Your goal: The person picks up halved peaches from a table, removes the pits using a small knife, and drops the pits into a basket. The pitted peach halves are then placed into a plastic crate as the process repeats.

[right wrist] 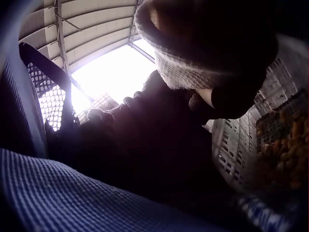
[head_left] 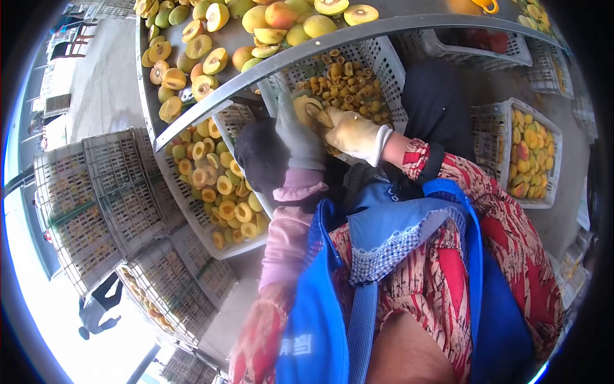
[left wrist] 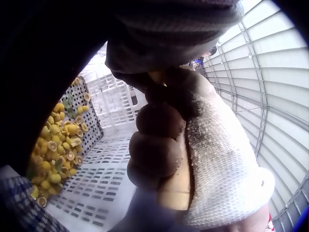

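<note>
Both hands, left [head_left: 297,134] and right [head_left: 358,133], are positioned just short of the metal edge [head_left: 358,32] of the counter [head_left: 409,9]. Open room is left between them and that edge, over the small brown-orange pieces [head_left: 345,83] in a perforated white crate [head_left: 390,70]. Lateral travel is bounded by dark-clothed knees [head_left: 435,105]. A smooth yellow fruit [head_left: 307,107] is gripped by the left fingers, beside the right hand; a pale wooden handle [left wrist: 176,191] is enclosed by the right fingers.
</note>
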The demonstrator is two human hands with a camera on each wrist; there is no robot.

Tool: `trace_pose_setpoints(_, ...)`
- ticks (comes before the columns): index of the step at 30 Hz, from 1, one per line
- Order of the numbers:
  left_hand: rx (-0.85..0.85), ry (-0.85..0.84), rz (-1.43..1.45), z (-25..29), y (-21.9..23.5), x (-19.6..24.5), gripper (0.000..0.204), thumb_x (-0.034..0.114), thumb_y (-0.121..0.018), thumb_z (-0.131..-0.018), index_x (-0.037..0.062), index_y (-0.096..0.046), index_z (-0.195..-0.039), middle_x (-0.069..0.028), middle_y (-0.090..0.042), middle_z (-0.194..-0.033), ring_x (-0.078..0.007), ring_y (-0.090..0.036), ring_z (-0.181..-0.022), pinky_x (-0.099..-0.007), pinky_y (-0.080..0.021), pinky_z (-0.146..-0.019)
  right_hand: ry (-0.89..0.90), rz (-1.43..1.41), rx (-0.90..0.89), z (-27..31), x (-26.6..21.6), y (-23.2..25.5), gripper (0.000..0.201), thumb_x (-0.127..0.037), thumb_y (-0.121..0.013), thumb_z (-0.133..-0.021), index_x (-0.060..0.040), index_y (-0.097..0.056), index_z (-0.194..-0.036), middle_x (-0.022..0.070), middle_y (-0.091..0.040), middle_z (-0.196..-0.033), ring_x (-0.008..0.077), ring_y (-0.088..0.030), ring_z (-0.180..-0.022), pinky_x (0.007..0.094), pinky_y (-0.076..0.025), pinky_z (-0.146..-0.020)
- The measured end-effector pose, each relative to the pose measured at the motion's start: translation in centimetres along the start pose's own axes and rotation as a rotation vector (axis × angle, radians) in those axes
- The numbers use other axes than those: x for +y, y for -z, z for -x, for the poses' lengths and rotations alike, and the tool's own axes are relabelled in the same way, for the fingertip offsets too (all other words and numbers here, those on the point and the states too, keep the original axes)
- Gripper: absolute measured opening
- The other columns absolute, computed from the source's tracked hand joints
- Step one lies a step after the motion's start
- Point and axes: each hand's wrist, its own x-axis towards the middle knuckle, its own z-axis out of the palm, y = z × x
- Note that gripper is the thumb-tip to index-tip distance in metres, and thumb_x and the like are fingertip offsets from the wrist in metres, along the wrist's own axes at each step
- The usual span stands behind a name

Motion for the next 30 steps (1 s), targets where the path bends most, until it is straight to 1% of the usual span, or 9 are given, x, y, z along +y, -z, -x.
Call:
trace_pose_setpoints(7, 0.033, -0.080, -0.110, 0.8, -2.1, 0.9, 0.036, 0.031, -0.053, -0.093, -0.0032, -0.063, -0.096, -0.0057, -0.062, -0.084, -0.0138, -0.057, -0.074, -0.0263, -0.046, -0.066, -0.057, -0.059, -0.080, 0.3, 0.2, 1.0, 0.044, -0.028, -0.054, -0.082, 0.0033, -0.056, -0.113, 0.0290, -0.060, -0.108, 0.0399, -0.057, -0.106, 0.0430, -0.045, -0.090)
trace_pose_setpoints(12, 0.187, 0.132, -0.017, 1.2, -2.3, 1.1, 0.037, 0.028, -0.056, -0.093, 0.0011, -0.057, -0.118, -0.0054, -0.061, -0.102, -0.0137, -0.058, -0.086, -0.0267, -0.049, -0.073, 0.336, 0.247, -0.086, -1.7, 2.7, 0.4, 0.043, -0.029, -0.055, -0.081, 0.0048, -0.058, -0.108, 0.0254, -0.063, -0.101, 0.0366, -0.061, -0.098, 0.0394, -0.049, -0.082)
trace_pose_setpoints(14, 0.145, 0.086, -0.066, 1.6, -2.3, 1.3, 0.035, 0.027, -0.058, -0.092, 0.0011, -0.059, -0.115, -0.0042, -0.061, -0.100, -0.0128, -0.058, -0.084, -0.0269, -0.049, -0.071, 0.506, 0.298, -0.102, -1.7, 3.2, 0.3, 0.045, -0.030, -0.056, -0.080, 0.0051, -0.058, -0.108, 0.0232, -0.064, -0.096, 0.0329, -0.064, -0.089, 0.0376, -0.050, -0.074)
trace_pose_setpoints(15, 0.121, 0.054, -0.128, 1.6, -1.8, 1.1, 0.034, 0.027, -0.058, -0.092, 0.0005, -0.060, -0.114, -0.0041, -0.061, -0.099, -0.0126, -0.058, -0.083, -0.0268, -0.048, -0.070, 0.496, 0.238, -0.147, -1.7, 3.5, 0.3, 0.045, -0.031, -0.057, -0.080, 0.0051, -0.059, -0.107, 0.0221, -0.065, -0.094, 0.0311, -0.065, -0.085, 0.0367, -0.051, -0.070)
trace_pose_setpoints(18, -0.137, -0.275, -0.481, 0.2, 1.4, -1.3, 0.032, 0.027, -0.063, -0.088, -0.0014, -0.062, -0.103, -0.0036, -0.062, -0.087, -0.0117, -0.056, -0.068, -0.0252, -0.046, -0.059, -0.120, -0.194, -0.333, 1.2, -0.7, 3.6, 0.040, -0.034, -0.057, -0.080, 0.0023, -0.062, -0.095, 0.0159, -0.063, -0.080, 0.0240, -0.063, -0.065, 0.0360, -0.048, -0.053)
trace_pose_setpoints(20, -0.260, -0.342, -0.561, -0.1, 2.5, -1.3, 0.031, 0.026, -0.066, -0.085, -0.0019, -0.063, -0.098, -0.0029, -0.062, -0.081, -0.0111, -0.055, -0.061, -0.0239, -0.044, -0.054, 0.033, 0.035, -0.420, -0.6, 1.1, 3.4, 0.023, -0.025, -0.054, -0.084, -0.0032, -0.057, -0.087, 0.0056, -0.052, -0.062, 0.0171, -0.052, -0.051, 0.0319, -0.042, -0.046)
trace_pose_setpoints(23, -0.127, 0.141, -0.223, 1.8, -0.7, 3.5, 0.023, 0.019, -0.062, -0.087, -0.0033, -0.068, -0.091, -0.0053, -0.066, -0.081, -0.0112, -0.059, -0.069, -0.0264, -0.047, -0.065, -0.237, -0.212, -0.601, 0.5, -1.4, 5.9, 0.023, -0.029, -0.057, -0.083, -0.0106, -0.052, -0.071, -0.0019, -0.042, -0.052, 0.0124, -0.040, -0.039, 0.0286, -0.030, -0.036)
trace_pose_setpoints(27, -0.239, 0.035, -0.425, 2.2, 0.3, 3.3, 0.026, 0.022, -0.063, -0.086, -0.0036, -0.067, -0.090, -0.0053, -0.065, -0.078, -0.0113, -0.058, -0.065, -0.0250, -0.046, -0.061, -0.328, -0.553, -0.790, 1.2, -0.2, 5.6, 0.022, -0.029, -0.058, -0.080, -0.0155, -0.047, -0.067, -0.0041, -0.039, -0.051, 0.0085, -0.034, -0.036, 0.0254, -0.022, -0.032)
trace_pose_setpoints(30, -0.247, 0.176, -0.239, 1.9, 0.7, 2.9, 0.028, 0.026, -0.066, -0.085, -0.0014, -0.068, -0.087, -0.0029, -0.063, -0.071, -0.0082, -0.053, -0.060, -0.0217, -0.043, -0.055, -0.297, -0.318, -0.516, 2.4, -1.3, 3.7, 0.021, -0.028, -0.057, -0.083, -0.0156, -0.047, -0.068, -0.0041, -0.039, -0.051, 0.0082, -0.034, -0.036, 0.0253, -0.022, -0.032)
